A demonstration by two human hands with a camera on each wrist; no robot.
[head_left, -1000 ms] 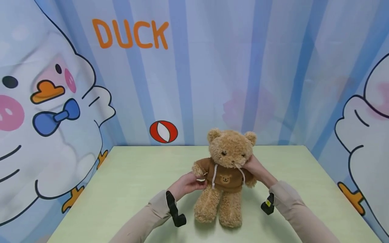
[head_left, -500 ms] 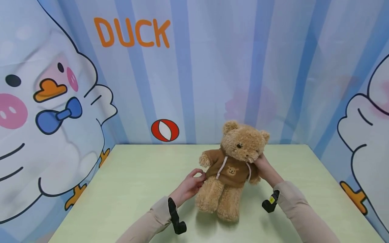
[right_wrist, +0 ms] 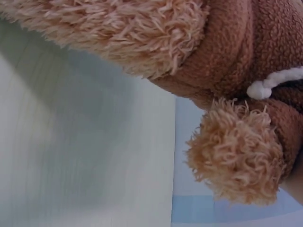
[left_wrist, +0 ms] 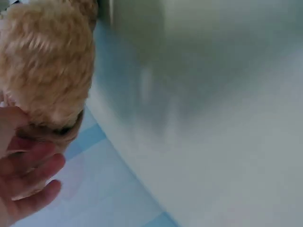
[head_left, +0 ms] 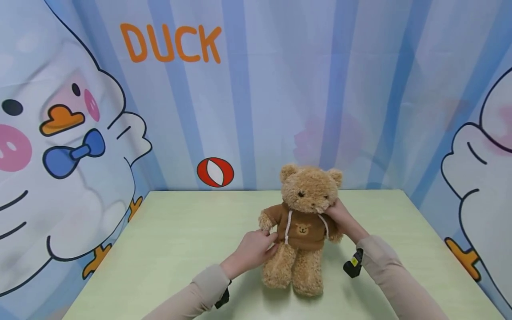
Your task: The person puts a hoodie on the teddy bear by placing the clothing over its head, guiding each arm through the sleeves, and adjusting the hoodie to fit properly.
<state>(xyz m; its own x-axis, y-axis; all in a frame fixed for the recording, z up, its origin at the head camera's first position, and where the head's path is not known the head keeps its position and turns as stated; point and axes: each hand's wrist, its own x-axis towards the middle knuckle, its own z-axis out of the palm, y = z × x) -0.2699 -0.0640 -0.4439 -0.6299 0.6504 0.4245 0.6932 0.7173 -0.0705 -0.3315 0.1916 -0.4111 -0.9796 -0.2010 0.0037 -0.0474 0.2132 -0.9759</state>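
A tan teddy bear in a brown hoodie faces me, upright, feet close to the table. My right hand grips it at the neck from the right, the fingers hidden behind its head. At the lower left hem, my left hand pinches the hoodie, back of the hand upward. In the left wrist view, the hand's other fingers are loosely bent beneath the hem, beside a furry leg. The right wrist view has a furry paw and a white drawstring close up.
A pale green table lies under the bear. Behind it and at both sides hangs a blue striped curtain printed with white ducks and a red ball. A black strap hangs at the right wrist.
The bear leaned to the right and rose half a second ago; now it is straighter and lower. My left hand has turned its back upward at the hem. The right hand kept its neck hold.
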